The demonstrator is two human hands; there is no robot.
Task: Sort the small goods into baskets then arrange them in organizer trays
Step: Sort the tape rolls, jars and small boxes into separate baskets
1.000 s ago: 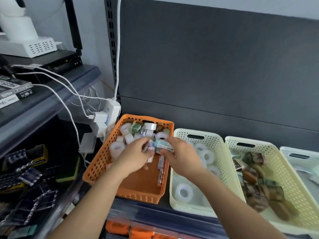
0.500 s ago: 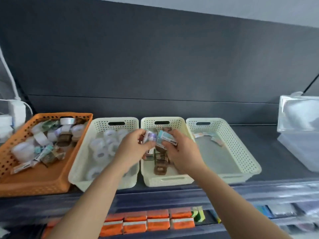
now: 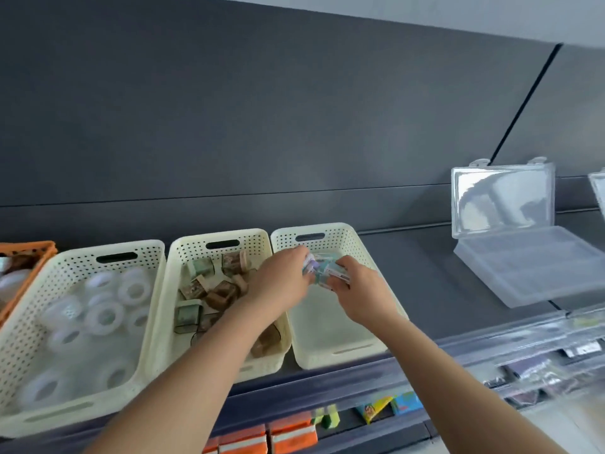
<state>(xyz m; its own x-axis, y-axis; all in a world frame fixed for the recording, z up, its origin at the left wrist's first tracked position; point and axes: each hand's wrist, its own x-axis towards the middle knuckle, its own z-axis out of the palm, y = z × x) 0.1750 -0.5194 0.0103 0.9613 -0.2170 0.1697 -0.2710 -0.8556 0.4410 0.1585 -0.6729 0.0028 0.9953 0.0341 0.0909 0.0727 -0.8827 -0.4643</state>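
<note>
A dark grey shelf [image 3: 419, 283] is seen, backed by a dark panel [image 3: 262, 126]. Three cream perforated baskets are set on it side by side. White tape rolls [image 3: 104, 316] are held in the left basket [image 3: 82, 257], and brown and green packaged goods [image 3: 222, 293] in the middle basket [image 3: 186, 253]. A clear organizer tray [image 3: 530, 267], its lid raised, is placed well apart to the right.

An orange basket [image 3: 29, 250] is cut off at the left edge. The goods on the lower shelf are blurred.

Over the right basket [image 3: 330, 358], a bundle of small packets [image 3: 324, 268] is pinched between the left hand [image 3: 281, 280] and the right hand [image 3: 363, 293]. The fingers are curled round it from either side. Its print cannot be read.
</note>
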